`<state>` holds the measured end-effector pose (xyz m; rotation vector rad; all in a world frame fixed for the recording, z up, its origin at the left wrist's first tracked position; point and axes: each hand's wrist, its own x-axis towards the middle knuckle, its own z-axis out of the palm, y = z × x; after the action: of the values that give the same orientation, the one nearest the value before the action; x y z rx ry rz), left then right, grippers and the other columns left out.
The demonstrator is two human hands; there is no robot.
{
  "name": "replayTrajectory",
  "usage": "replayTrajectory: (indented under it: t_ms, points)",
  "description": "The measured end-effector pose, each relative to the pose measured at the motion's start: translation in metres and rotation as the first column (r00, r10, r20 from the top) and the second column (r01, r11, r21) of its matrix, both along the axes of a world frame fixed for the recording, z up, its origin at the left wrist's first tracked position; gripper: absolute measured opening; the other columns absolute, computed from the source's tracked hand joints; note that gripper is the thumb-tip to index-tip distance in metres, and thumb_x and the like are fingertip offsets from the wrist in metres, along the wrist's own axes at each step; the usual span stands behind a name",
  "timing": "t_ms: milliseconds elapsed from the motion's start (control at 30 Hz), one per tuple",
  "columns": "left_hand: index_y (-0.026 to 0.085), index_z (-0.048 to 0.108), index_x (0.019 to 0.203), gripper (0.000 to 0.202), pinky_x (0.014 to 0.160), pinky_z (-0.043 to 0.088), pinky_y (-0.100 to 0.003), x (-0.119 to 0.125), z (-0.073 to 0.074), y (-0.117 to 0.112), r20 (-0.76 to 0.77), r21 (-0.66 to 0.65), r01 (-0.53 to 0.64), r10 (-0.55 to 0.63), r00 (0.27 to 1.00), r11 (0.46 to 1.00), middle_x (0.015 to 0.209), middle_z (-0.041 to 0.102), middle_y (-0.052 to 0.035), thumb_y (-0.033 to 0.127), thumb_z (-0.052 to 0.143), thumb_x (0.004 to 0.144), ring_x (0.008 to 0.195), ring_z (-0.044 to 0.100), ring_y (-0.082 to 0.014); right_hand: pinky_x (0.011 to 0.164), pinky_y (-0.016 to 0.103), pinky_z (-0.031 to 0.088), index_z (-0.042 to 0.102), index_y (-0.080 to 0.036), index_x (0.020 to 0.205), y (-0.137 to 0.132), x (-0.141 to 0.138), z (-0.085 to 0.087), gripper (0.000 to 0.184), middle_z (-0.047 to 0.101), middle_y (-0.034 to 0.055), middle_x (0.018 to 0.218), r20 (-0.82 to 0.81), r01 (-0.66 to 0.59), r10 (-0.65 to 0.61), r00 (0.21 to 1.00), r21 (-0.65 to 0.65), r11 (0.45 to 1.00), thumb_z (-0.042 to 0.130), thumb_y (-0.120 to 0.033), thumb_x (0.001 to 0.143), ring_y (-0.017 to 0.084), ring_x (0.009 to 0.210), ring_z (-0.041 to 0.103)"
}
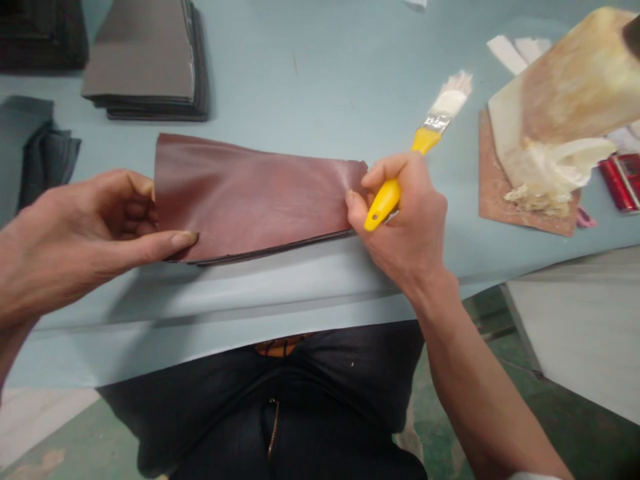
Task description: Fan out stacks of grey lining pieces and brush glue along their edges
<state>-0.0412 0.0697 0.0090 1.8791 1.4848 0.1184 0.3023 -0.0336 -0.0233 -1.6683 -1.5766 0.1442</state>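
A brown leather piece (255, 193) lies flat near the front edge of the pale blue table (320, 80); thin dark layers show under its near edge. My left hand (85, 233) grips its left end, thumb on top and fingers curled at the edge. My right hand (400, 213) holds a yellow-handled brush (430, 130) with glue-whitened bristles pointing away, while its fingertips pinch the leather's right end.
A stack of grey sheets (145, 63) sits at the back left, with darker folded material (40, 150) at the far left. At the right stands a glue-crusted container (560, 107) on a brown board (500, 193), beside a red object (623, 180). My dark-trousered lap shows below the table.
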Motion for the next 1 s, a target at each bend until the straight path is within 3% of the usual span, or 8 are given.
replayTrajectory:
  t_ms: [100, 233, 333, 433, 533, 633, 833, 1000]
  points:
    - [0.020, 0.061, 0.105, 0.052, 0.074, 0.057, -0.027, 0.012, 0.011, -0.007, 0.183, -0.059, -0.028, 0.039, 0.982, 0.998, 0.090, 0.076, 0.0070, 0.055, 0.085, 0.075, 0.080, 0.072, -0.0144, 0.067, 0.035, 0.054, 0.059, -0.026, 0.103, -0.003, 0.002, -0.003, 0.019, 0.068, -0.0014, 0.087, 0.076, 0.069, -0.072, 0.994, 0.047, 0.997, 0.069, -0.036, 0.091, 0.018, 0.070, 0.064]
    - [0.021, 0.060, 0.097, 0.040, 0.064, 0.048, -0.023, 0.021, 0.018, -0.011, 0.230, -0.055, 0.030, -0.016, 0.973, 0.998, 0.079, 0.069, 0.0061, 0.050, 0.080, 0.079, 0.072, 0.065, -0.0124, 0.077, 0.041, 0.059, 0.059, -0.026, 0.105, -0.008, 0.005, -0.001, 0.027, 0.076, 0.0024, 0.099, 0.149, 0.153, -0.173, 0.974, 0.136, 0.979, 0.074, -0.044, 0.092, 0.023, 0.084, 0.075]
    - [0.023, 0.057, 0.092, 0.034, 0.063, 0.045, -0.025, 0.017, 0.014, -0.012, 0.255, -0.004, 0.052, -0.050, 0.966, 0.999, 0.077, 0.065, 0.0050, 0.047, 0.079, 0.083, 0.072, 0.062, -0.0135, 0.091, 0.048, 0.062, 0.057, -0.027, 0.108, -0.014, -0.003, 0.010, 0.023, 0.076, 0.0069, 0.114, 0.127, 0.119, -0.159, 0.979, 0.278, 0.953, 0.072, -0.038, 0.095, 0.028, 0.102, 0.078]
    - [0.024, 0.059, 0.095, 0.034, 0.067, 0.047, -0.028, 0.012, 0.006, -0.013, 0.300, -0.002, 0.058, -0.055, 0.952, 0.998, 0.083, 0.066, 0.0025, 0.048, 0.081, 0.085, 0.077, 0.062, -0.0160, 0.095, 0.044, 0.065, 0.056, -0.028, 0.113, -0.022, -0.023, 0.021, 0.021, 0.076, 0.0068, 0.121, 0.162, 0.025, -0.083, 0.983, 0.334, 0.942, 0.071, -0.031, 0.099, 0.026, 0.111, 0.078]
    - [0.024, 0.059, 0.095, 0.041, 0.063, 0.046, -0.029, 0.010, -0.001, -0.013, 0.357, -0.027, 0.053, -0.040, 0.933, 0.998, 0.084, 0.065, 0.0015, 0.054, 0.084, 0.083, 0.074, 0.061, -0.0171, 0.103, 0.039, 0.064, 0.055, -0.025, 0.111, -0.028, -0.043, 0.017, 0.023, 0.077, 0.0070, 0.128, 0.268, -0.181, 0.103, 0.958, 0.286, 0.941, 0.074, -0.026, 0.099, 0.022, 0.121, 0.076]
    - [0.024, 0.057, 0.095, 0.042, 0.061, 0.043, -0.029, 0.011, -0.001, -0.015, 0.393, -0.045, 0.047, -0.025, 0.919, 0.998, 0.080, 0.061, 0.0036, 0.053, 0.085, 0.084, 0.070, 0.058, -0.0154, 0.113, 0.044, 0.059, 0.054, -0.022, 0.111, -0.030, -0.055, 0.000, 0.024, 0.075, 0.0111, 0.135, 0.237, -0.293, 0.240, 0.941, 0.225, 0.929, 0.074, -0.025, 0.099, 0.024, 0.132, 0.071]
    - [0.024, 0.055, 0.098, 0.034, 0.061, 0.040, -0.026, 0.012, 0.002, -0.024, 0.381, -0.075, 0.023, 0.007, 0.925, 0.997, 0.074, 0.057, 0.0083, 0.046, 0.081, 0.091, 0.067, 0.053, -0.0116, 0.126, 0.045, 0.043, 0.054, -0.021, 0.106, -0.030, -0.061, -0.025, 0.019, 0.071, 0.0142, 0.142, 0.247, -0.248, 0.202, 0.948, 0.173, 0.953, 0.070, -0.030, 0.103, 0.026, 0.145, 0.061]
    - [0.026, 0.051, 0.131, 0.047, 0.063, 0.047, -0.029, 0.007, -0.007, -0.028, 0.371, -0.030, -0.055, 0.062, 0.926, 0.998, 0.082, 0.064, 0.0076, 0.042, 0.076, 0.095, 0.068, 0.061, -0.0141, 0.132, 0.037, 0.032, 0.055, -0.024, 0.098, -0.031, -0.065, -0.023, 0.017, 0.072, 0.0107, 0.142, 0.351, -0.218, 0.158, 0.923, 0.140, 0.966, 0.065, -0.035, 0.106, 0.022, 0.147, 0.058]
